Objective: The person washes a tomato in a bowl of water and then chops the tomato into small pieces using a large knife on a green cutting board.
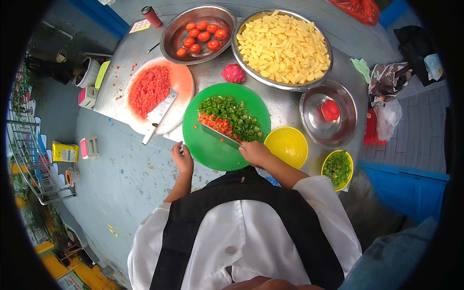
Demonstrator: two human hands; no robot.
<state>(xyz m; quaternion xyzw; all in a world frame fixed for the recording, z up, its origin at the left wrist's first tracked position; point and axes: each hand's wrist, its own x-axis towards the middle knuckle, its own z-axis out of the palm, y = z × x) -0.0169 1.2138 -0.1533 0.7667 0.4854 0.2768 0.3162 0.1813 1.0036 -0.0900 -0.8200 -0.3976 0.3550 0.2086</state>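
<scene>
My right hand [255,153] grips the handle of a kitchen knife [222,136], whose blade lies against chopped red pepper [216,124] on a round green cutting board [210,152]. Chopped green pepper [237,116] is heaped just beyond the red. My left hand [182,156] is off the board's left edge, fingers curled; whether it touches the board is unclear. To the left, a cleaver [162,107] rests on a round white board [185,78] beside minced red tomato [150,88]. A yellow bowl [286,146] is right of the green board.
Beyond the boards stand a steel bowl [168,49] of tomatoes, a large steel bowl [237,59] of crinkle-cut potatoes and a dragon fruit [233,73]. At right are a steel bowl [313,134] holding a red pepper piece [330,110] and a small yellow bowl [338,188] of chopped greens.
</scene>
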